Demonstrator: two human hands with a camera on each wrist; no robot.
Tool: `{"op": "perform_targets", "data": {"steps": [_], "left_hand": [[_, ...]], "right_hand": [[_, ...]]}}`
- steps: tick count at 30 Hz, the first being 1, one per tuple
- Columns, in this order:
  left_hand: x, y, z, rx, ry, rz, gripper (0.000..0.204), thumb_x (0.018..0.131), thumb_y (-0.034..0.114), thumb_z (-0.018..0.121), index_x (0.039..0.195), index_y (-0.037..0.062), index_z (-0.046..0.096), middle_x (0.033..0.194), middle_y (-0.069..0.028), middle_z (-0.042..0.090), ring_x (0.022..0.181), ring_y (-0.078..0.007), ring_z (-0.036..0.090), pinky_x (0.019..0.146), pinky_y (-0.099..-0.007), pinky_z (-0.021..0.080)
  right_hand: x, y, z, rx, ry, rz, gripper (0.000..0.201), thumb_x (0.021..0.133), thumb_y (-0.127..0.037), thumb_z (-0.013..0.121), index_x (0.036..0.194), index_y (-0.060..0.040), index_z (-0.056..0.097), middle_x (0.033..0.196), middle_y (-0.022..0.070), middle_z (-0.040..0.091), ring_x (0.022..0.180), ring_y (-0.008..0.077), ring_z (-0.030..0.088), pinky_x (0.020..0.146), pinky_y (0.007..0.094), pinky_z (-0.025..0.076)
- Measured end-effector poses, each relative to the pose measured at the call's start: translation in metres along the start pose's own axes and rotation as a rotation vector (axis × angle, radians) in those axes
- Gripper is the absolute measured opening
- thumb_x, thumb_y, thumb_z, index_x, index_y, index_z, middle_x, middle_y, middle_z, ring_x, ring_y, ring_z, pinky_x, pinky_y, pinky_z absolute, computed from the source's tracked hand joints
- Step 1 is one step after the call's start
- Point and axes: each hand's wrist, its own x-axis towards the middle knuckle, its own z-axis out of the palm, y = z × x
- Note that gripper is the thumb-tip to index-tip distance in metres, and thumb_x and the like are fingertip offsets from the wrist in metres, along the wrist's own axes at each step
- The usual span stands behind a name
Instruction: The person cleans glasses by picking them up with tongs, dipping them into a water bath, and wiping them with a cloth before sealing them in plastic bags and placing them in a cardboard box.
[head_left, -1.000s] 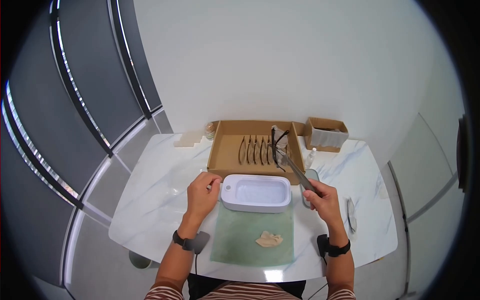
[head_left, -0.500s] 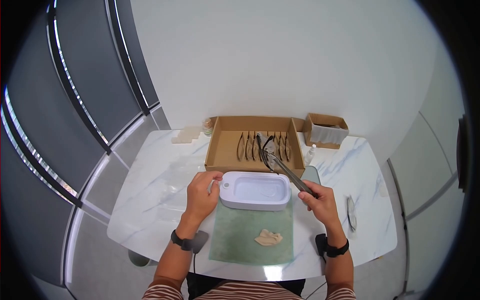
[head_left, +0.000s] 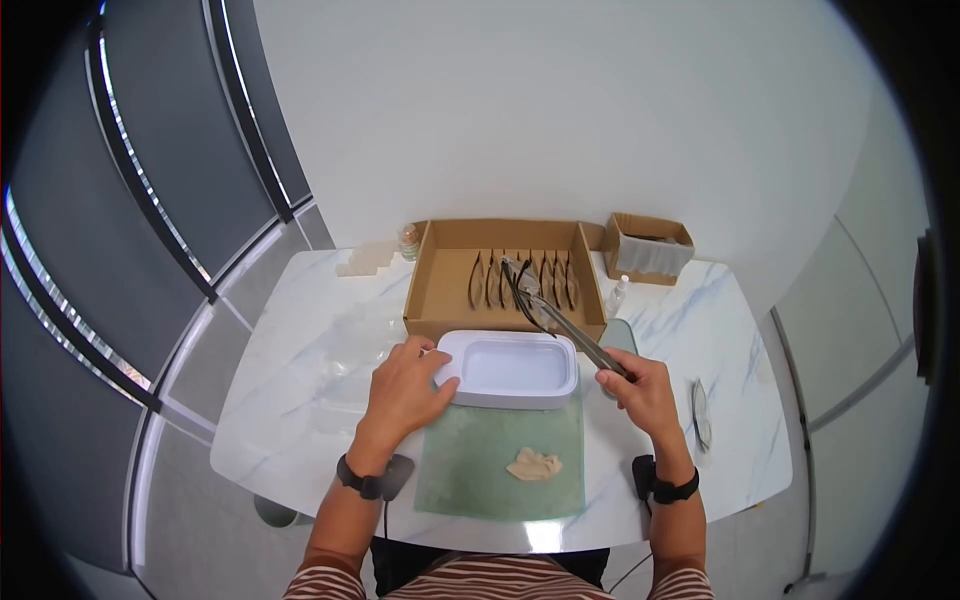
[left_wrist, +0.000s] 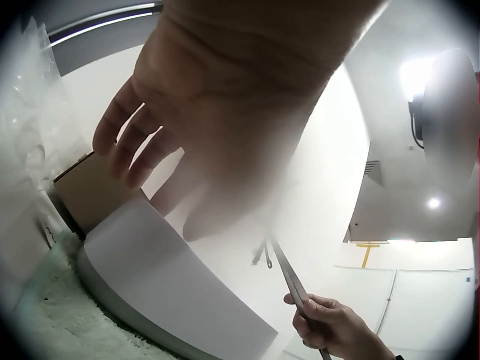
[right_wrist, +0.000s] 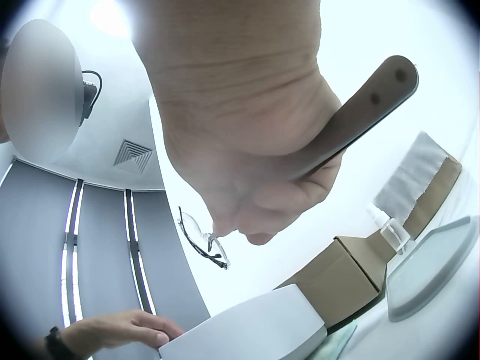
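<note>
My right hand [head_left: 642, 395] grips long grey tweezers [head_left: 580, 335] by the handle end. A dark-framed pair of glasses [right_wrist: 202, 251] hangs from their tips. In the head view these glasses overlap the far edge of a white ultrasonic cleaner [head_left: 510, 401] and the cardboard tray behind it. My left hand [head_left: 404, 388] rests on the cleaner's left end, thumb at the near edge and fingers over the top, hiding the round button there. Its fingers look spread and fairly straight in the left wrist view.
Behind the cleaner stands a cardboard tray [head_left: 437, 290] with several upright glasses [head_left: 475, 285]. A beige cloth [head_left: 533, 464] lies on a green mat [head_left: 465, 490]. A small carton [head_left: 627, 268], spray bottle [head_left: 617, 294] and grey-green dish [head_left: 621, 333] are to the right; clear plastic [head_left: 350, 365] lies left.
My left hand has shifted from beside the cleaner onto its left end, covering the button. The tweezers and dangling glasses have swung left; my right hand still grips the tweezers.
</note>
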Motion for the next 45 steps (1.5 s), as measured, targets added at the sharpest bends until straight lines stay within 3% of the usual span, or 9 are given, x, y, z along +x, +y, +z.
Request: {"op": "perform_targets", "data": {"steps": [13,16,19,22,24,25,32,37,45], "left_hand": [[0.001,-0.003,0.006,0.002,0.04,-0.013,0.027,0.083,0.027,0.075,0.103,0.0082,0.076,0.115,-0.01,0.065,0.109,-0.031,0.061,0.092,-0.0423,0.051],[0.006,-0.013,0.005,-0.118,0.236,-0.012,0.016,0.087,0.021,0.072,0.095,0.0075,0.076,0.103,-0.0088,0.069,0.098,-0.0295,0.064,0.083,-0.0409,0.053],[0.01,-0.014,-0.003,-0.439,0.567,-0.056,0.007,0.09,0.007,0.067,0.089,0.0023,0.073,0.082,-0.0097,0.071,0.069,-0.0251,0.066,0.066,-0.0313,0.054],[0.008,-0.008,-0.014,-0.545,0.641,-0.041,0.008,0.091,0.005,0.067,0.087,-0.0006,0.071,0.082,-0.0097,0.071,0.069,-0.0203,0.065,0.062,-0.0295,0.053],[0.006,-0.004,-0.018,-0.578,0.663,-0.026,0.008,0.091,0.004,0.067,0.087,-0.0016,0.071,0.081,-0.0097,0.07,0.069,-0.0194,0.065,0.061,-0.0289,0.053],[0.005,-0.003,-0.019,-0.597,0.678,-0.01,0.008,0.091,0.003,0.066,0.086,-0.0026,0.07,0.081,-0.0097,0.07,0.068,-0.0184,0.065,0.061,-0.0283,0.053],[0.002,0.001,-0.023,-0.657,0.738,0.031,0.009,0.091,0.003,0.066,0.086,-0.0022,0.07,0.08,-0.0097,0.07,0.068,-0.0185,0.065,0.059,-0.0275,0.053],[0.002,0.0,-0.029,-0.661,0.748,0.013,0.011,0.092,0.004,0.065,0.085,-0.0025,0.07,0.079,-0.0092,0.07,0.068,-0.0181,0.065,0.059,-0.0277,0.052],[0.001,0.003,-0.026,-0.693,0.724,0.029,0.01,0.091,0.004,0.066,0.084,-0.0015,0.07,0.079,-0.0085,0.07,0.067,-0.0176,0.065,0.06,-0.028,0.052]], "right_hand": [[0.001,0.003,0.002,0.036,-0.014,-0.01,0.037,0.09,-0.016,0.078,0.124,-0.003,0.071,0.067,-0.0043,0.056,0.055,0.0046,0.046,0.051,0.0236,0.039],[-0.001,-0.008,0.001,0.023,-0.001,-0.028,0.037,0.09,-0.016,0.078,0.124,-0.0029,0.071,0.065,-0.004,0.054,0.055,0.0047,0.045,0.051,0.0245,0.039],[-0.009,-0.027,-0.003,-0.053,-0.006,-0.052,0.033,0.091,-0.015,0.077,0.12,0.0005,0.073,0.073,-0.0035,0.061,0.06,0.0045,0.051,0.053,0.0229,0.044],[-0.016,-0.031,-0.006,-0.261,0.02,-0.151,0.031,0.089,-0.017,0.079,0.116,-0.0027,0.075,0.072,0.0022,0.067,0.058,0.0113,0.057,0.056,0.0279,0.047],[-0.021,-0.028,-0.006,-0.574,-0.042,-0.297,0.03,0.087,-0.019,0.079,0.113,-0.0067,0.076,0.075,0.0114,0.071,0.06,0.0212,0.062,0.061,0.0328,0.05],[-0.025,-0.035,-0.004,-0.62,-0.069,-0.236,0.028,0.085,-0.021,0.08,0.111,-0.009,0.076,0.081,0.0165,0.071,0.064,0.028,0.064,0.064,0.0346,0.051],[-0.04,-0.057,-0.017,-0.639,-0.037,-0.272,0.03,0.084,-0.027,0.081,0.109,-0.0112,0.078,0.084,0.014,0.074,0.069,0.0322,0.068,0.064,0.0374,0.053],[-0.068,-0.093,-0.019,-0.849,-0.181,-0.339,0.027,0.084,-0.024,0.079,0.108,-0.0102,0.078,0.082,0.0125,0.074,0.069,0.0307,0.068,0.062,0.0385,0.052],[-0.073,-0.067,-0.004,-0.995,-0.334,-0.348,0.029,0.082,-0.024,0.08,0.109,-0.0132,0.078,0.075,0.0088,0.072,0.066,0.0279,0.069,0.063,0.0377,0.053]]}}
